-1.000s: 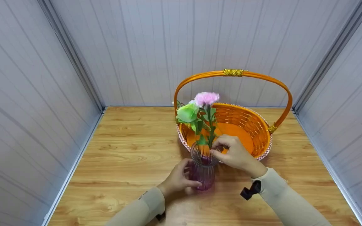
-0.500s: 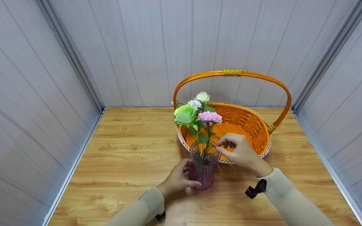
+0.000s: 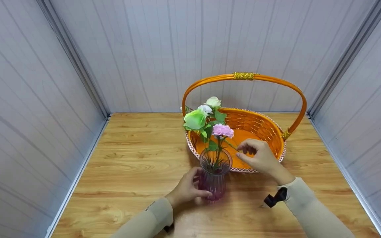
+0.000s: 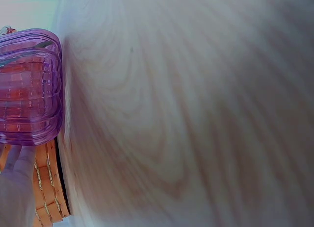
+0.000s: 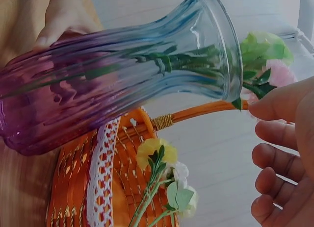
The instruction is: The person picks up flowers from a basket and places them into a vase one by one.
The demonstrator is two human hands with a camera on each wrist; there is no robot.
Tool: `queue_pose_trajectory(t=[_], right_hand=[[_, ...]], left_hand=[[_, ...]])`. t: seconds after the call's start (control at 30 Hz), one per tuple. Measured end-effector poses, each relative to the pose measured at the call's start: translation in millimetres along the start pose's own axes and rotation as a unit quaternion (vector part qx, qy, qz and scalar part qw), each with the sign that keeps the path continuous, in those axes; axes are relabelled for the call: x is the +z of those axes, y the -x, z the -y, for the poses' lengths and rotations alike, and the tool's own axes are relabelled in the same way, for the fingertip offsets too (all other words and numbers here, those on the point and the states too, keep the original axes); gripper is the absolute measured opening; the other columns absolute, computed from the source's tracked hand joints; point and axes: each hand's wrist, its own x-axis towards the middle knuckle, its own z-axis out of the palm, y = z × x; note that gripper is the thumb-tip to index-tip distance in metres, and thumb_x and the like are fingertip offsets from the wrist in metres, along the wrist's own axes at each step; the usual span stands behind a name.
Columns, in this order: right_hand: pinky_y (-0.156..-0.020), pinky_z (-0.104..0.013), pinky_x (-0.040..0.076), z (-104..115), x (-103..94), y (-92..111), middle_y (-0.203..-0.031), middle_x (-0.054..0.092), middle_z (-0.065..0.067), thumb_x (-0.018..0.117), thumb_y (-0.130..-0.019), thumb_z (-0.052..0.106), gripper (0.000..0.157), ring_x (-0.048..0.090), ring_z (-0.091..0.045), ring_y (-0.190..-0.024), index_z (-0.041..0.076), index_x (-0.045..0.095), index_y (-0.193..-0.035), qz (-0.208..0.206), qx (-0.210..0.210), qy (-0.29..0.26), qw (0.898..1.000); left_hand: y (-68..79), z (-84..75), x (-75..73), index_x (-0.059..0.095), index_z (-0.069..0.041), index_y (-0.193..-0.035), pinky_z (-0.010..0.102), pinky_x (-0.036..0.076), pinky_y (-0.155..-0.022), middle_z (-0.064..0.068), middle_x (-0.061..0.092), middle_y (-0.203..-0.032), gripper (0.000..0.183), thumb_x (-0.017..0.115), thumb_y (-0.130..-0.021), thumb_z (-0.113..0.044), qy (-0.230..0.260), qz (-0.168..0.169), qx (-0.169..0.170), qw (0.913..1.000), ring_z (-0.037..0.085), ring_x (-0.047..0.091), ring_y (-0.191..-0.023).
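My left hand (image 3: pixel 187 188) grips the lower body of a glass vase (image 3: pixel 213 185), purple at the base and clear at the top; its thumb lies across the front. A pink carnation (image 3: pixel 223 130) and a green rose (image 3: pixel 195 119) rise above the vase mouth, and green stems show through the glass in the right wrist view. My right hand (image 3: pixel 258 157) is just right of the vase rim, over the basket, its fingers loosely curled with nothing between them. In the right wrist view the fingertips (image 5: pixel 260 109) are close to the leaves below the carnation.
Behind the vase stands an orange woven basket (image 3: pixel 278 132) with a tall arched handle (image 3: pixel 278 81). Inside it, a yellow flower (image 5: pixel 156 153) and white flowers (image 5: pixel 180 173) lean at the left end. Pale panel walls enclose the wooden table (image 3: pixel 134 158).
The pink carnation has dropped lower into the vase, uncovering the white flowers behind. My right hand has let go of its stem and moved right. My left hand has stayed on the vase.
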Motion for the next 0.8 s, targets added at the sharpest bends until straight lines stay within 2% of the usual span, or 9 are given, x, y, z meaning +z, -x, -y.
queue_pose_trajectory(t=[0.27,0.47,0.8], right_hand=[[-0.062,-0.019,0.045,-12,-6.7,3,-0.082,0.069,0.001,0.085,-0.089,0.001,0.012,0.054,-0.012,-0.071,0.005,0.077,-0.096,0.0,0.026,0.01,1.0],[-0.063,-0.019,0.046,-21,-10.1,4,-0.082,0.068,0.002,0.085,-0.09,0.002,0.012,0.053,-0.008,-0.071,0.008,0.077,-0.096,0.008,0.053,0.023,0.998],[-0.064,-0.02,0.047,-38,-12.6,5,-0.082,0.067,0.0,0.084,-0.093,0.006,0.01,0.054,-0.009,-0.072,0.008,0.077,-0.1,0.023,0.11,0.029,0.993]], left_hand=[[0.2,-0.6,-0.9,0.056,-0.013,-0.14,0.059,0.046,-0.125,0.009,0.064,-0.145,0.077,0.099,-0.077,-0.018,0.0,0.006,-0.007,1.0,0.034,0.059,-0.141],[-0.4,-0.5,-1.8,0.056,-0.012,-0.14,0.06,0.046,-0.125,0.01,0.064,-0.144,0.077,0.099,-0.077,-0.018,-0.004,0.005,-0.006,1.0,0.035,0.059,-0.141],[-0.2,-0.4,-1.2,0.057,-0.012,-0.138,0.057,0.048,-0.125,0.009,0.066,-0.142,0.075,0.1,-0.077,-0.018,-0.011,0.001,-0.006,0.9999,0.033,0.061,-0.139]])
